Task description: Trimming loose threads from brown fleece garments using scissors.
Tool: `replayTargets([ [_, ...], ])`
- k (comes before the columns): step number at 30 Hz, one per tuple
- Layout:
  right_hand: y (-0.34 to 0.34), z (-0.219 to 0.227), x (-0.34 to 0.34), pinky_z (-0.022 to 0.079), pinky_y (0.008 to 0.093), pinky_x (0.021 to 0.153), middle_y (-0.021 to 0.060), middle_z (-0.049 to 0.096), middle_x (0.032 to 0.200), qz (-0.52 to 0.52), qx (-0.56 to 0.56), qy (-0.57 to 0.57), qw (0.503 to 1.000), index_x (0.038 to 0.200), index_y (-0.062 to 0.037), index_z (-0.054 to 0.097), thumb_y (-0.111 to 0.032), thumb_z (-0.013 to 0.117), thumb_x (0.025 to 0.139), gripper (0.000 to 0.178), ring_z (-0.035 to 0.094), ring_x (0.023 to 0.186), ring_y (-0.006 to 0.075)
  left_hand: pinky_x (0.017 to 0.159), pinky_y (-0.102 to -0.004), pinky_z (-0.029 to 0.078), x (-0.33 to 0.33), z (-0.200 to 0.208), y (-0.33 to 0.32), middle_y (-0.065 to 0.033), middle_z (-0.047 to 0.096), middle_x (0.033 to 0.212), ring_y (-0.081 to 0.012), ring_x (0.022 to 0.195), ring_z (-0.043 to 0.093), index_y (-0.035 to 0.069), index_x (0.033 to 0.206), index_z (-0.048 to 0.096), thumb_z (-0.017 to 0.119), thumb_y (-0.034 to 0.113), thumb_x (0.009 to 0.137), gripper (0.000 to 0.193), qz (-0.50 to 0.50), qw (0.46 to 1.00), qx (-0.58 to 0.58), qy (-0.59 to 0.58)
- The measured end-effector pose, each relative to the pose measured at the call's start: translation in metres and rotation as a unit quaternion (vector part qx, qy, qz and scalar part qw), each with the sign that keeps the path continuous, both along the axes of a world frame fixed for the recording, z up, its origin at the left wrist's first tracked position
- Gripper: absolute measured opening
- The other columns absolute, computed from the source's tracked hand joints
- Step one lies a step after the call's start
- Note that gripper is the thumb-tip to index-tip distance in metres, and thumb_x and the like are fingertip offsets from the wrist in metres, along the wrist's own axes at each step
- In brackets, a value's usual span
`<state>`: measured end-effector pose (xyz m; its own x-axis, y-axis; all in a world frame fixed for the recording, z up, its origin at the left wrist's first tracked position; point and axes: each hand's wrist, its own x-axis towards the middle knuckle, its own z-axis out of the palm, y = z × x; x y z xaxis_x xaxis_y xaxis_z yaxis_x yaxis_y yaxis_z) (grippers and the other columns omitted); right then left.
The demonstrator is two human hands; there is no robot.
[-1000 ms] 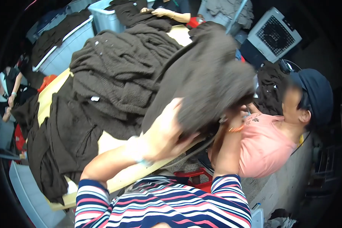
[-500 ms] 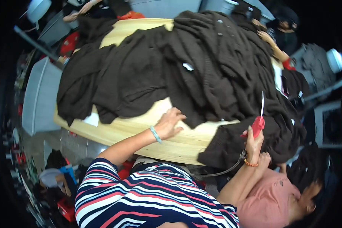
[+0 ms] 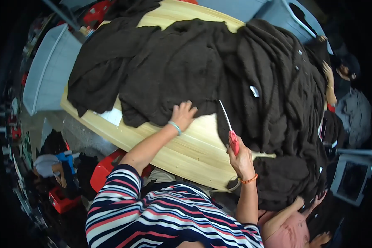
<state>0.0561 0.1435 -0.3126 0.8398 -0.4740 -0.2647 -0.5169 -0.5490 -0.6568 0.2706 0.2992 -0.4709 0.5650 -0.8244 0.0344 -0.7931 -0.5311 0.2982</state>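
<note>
My left hand (image 3: pixel 183 116) lies on the lower edge of a dark brown knit garment (image 3: pixel 182 66), fingers spread, a pale green bangle at the wrist. My right hand (image 3: pixel 243 163), with an orange bead bracelet, is wrapped round a red air blow gun (image 3: pixel 234 141). Its thin metal nozzle points up and left toward the garments, and part of a hose (image 3: pixel 234 184) shows below the hand. Right of the spread garment rises a big heap of similar dark knitwear (image 3: pixel 273 95) with small white labels. Another dark garment (image 3: pixel 99 70) lies on the left.
The pale wooden table (image 3: pixel 182 155) has a white sheet (image 3: pixel 111 116) at its left edge. Grey bins (image 3: pixel 49 70) stand left and behind. A co-worker in pink (image 3: pixel 287 227) is close at lower right; another person's hand (image 3: pixel 328 74) touches the heap. A red stool (image 3: pixel 105 167) is at left.
The view has shifted to the right end less than the garments, which now sit farther right. My left hand has come onto the garment's edge. The blow gun has swung left, nozzle now tilted leftward.
</note>
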Motion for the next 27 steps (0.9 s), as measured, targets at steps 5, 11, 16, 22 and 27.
replayTargets([
  [5, 0.001, -0.013, 0.001, 0.051, 0.0479, 0.074, 0.0242, 0.067, 0.087, 0.005, 0.015, 0.067, 0.998, 0.13, -0.0106, 0.052, -0.013, 0.061, 0.088, 0.043, 0.066, 0.084, 0.0419, 0.086, -0.0425, 0.048, -0.089, -0.035, -0.01, -0.0139, 0.049, 0.119, -0.0335, 0.106, 0.053, 0.009, 0.107, 0.062, 0.066, 0.017, 0.08, 0.028, -0.056, 0.97, -0.126, 0.201],
  [11, -0.009, -0.025, 0.009, 0.052, 0.0475, 0.076, 0.0261, 0.066, 0.089, -0.014, -0.004, 0.077, 0.997, 0.126, -0.0086, 0.054, -0.012, 0.06, 0.088, 0.039, 0.066, 0.088, 0.0427, 0.105, -0.0524, 0.032, -0.099, 0.026, 0.019, -0.0206, 0.039, 0.142, -0.0362, 0.132, 0.039, 0.012, 0.136, 0.047, 0.075, 0.022, 0.073, 0.069, -0.168, 0.97, -0.079, 0.157],
  [16, -0.011, -0.017, 0.025, 0.052, 0.0476, 0.077, 0.0261, 0.066, 0.089, 0.006, -0.042, 0.089, 0.995, 0.124, -0.0082, 0.055, -0.014, 0.06, 0.088, 0.037, 0.065, 0.089, 0.0426, 0.096, -0.0464, 0.037, -0.089, -0.026, 0.056, -0.0229, 0.049, 0.131, -0.0341, 0.12, 0.046, 0.012, 0.133, 0.051, 0.073, 0.022, 0.071, 0.067, -0.206, 0.978, 0.004, -0.018],
  [22, -0.022, -0.025, 0.016, 0.053, 0.0419, 0.073, 0.0196, 0.067, 0.079, -0.074, 0.034, 0.05, 0.995, 0.121, -0.0069, 0.056, -0.016, 0.061, 0.089, 0.034, 0.07, 0.081, 0.0342, 0.075, -0.0309, 0.051, -0.028, 0.055, 0.0, -0.0095, 0.063, 0.089, -0.0163, 0.081, 0.061, 0.005, 0.102, 0.062, 0.063, 0.001, 0.081, 0.021, -0.069, 0.843, -0.294, 0.445],
  [27, -0.035, -0.006, 0.01, 0.053, 0.0387, 0.069, 0.0147, 0.068, 0.076, -0.102, 0.023, -0.004, 0.995, 0.121, -0.0068, 0.056, -0.014, 0.059, 0.09, 0.032, 0.07, 0.074, 0.0296, 0.077, -0.0262, 0.048, 0.116, 0.159, 0.051, -0.0014, 0.061, 0.092, -0.0116, 0.081, 0.056, 0.006, 0.101, 0.062, 0.061, 0.019, 0.095, 0.015, 0.278, 0.593, -0.601, 0.459],
])
